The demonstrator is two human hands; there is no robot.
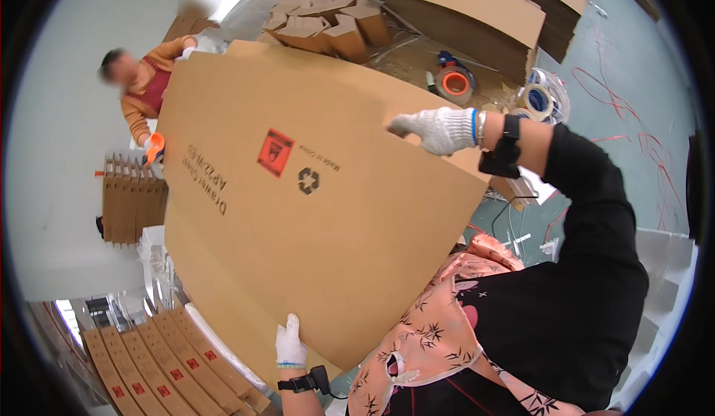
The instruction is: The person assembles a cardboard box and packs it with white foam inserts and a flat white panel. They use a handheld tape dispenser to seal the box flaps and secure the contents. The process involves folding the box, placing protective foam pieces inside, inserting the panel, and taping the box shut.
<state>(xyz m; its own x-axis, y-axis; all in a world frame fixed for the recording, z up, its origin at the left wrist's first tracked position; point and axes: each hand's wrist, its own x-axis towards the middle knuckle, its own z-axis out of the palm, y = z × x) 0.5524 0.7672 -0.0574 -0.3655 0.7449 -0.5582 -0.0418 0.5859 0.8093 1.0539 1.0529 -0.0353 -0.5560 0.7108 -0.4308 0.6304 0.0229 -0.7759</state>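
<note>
Head view: carton [320, 245] between left grip [291, 344] and right grip [443, 130], at its edges; openness and hold unclear

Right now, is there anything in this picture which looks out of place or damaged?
Yes: thin red strands lie loose across the green floor, on the picture's right side. They look odd because they are scattered and curled, not gathered. The large cardboard carton shows no obvious tear on its upper face.
</note>
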